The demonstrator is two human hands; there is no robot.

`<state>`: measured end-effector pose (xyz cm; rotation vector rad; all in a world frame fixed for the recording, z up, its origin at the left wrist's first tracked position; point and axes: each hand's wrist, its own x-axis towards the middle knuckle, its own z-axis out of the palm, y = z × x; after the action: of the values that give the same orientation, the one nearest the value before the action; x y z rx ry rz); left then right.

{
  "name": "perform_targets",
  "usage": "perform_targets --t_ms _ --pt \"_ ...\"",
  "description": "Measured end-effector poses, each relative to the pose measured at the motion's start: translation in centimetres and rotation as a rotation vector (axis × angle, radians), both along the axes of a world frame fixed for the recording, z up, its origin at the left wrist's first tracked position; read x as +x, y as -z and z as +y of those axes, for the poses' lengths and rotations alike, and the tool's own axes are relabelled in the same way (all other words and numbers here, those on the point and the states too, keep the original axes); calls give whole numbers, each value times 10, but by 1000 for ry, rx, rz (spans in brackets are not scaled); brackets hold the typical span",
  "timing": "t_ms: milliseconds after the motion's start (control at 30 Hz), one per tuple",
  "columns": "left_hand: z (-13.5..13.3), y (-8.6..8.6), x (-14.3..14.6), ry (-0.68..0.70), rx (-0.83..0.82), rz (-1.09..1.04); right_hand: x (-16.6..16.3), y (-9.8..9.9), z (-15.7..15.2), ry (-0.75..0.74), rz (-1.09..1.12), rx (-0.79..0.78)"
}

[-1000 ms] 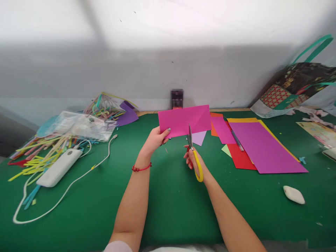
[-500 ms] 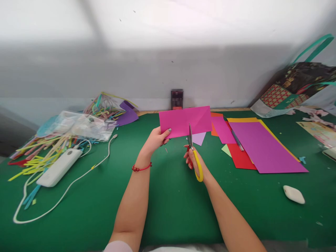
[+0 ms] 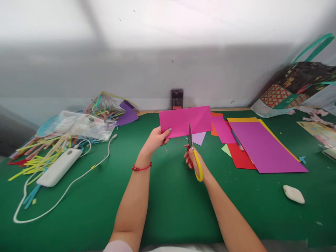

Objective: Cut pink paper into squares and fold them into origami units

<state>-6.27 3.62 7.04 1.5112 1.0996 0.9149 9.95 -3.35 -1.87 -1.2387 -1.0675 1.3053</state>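
Held up above the table is a bright pink sheet of paper [image 3: 181, 120], wide and slightly creased toward its right end. My left hand [image 3: 159, 137] pinches its lower left corner, thumb in front. In my right hand [image 3: 193, 157] is a pair of scissors [image 3: 198, 164] with yellow and red handles, blades pointing up. The blades overlap the paper's lower edge right of its middle; only one blade shows clearly in front. Whether a cut runs into the paper I cannot tell.
Coloured sheets, with a purple sheet [image 3: 267, 147] on top, and a pen [image 3: 237, 140] lie at right. A white case [image 3: 294, 194] sits nearer. At left are a power bank [image 3: 60, 167], its white cable [image 3: 76, 180] and paper strips [image 3: 34, 162]. A phone [image 3: 177, 98] leans on the wall.
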Motion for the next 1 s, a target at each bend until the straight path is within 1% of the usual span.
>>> perform_targets --t_ms 567,1000 --pt "-1 -1 -1 16 7 25 -1 -2 -1 0 -17 6" --pt "1 4 2 24 0 -9 0 -1 0 37 -80 6"
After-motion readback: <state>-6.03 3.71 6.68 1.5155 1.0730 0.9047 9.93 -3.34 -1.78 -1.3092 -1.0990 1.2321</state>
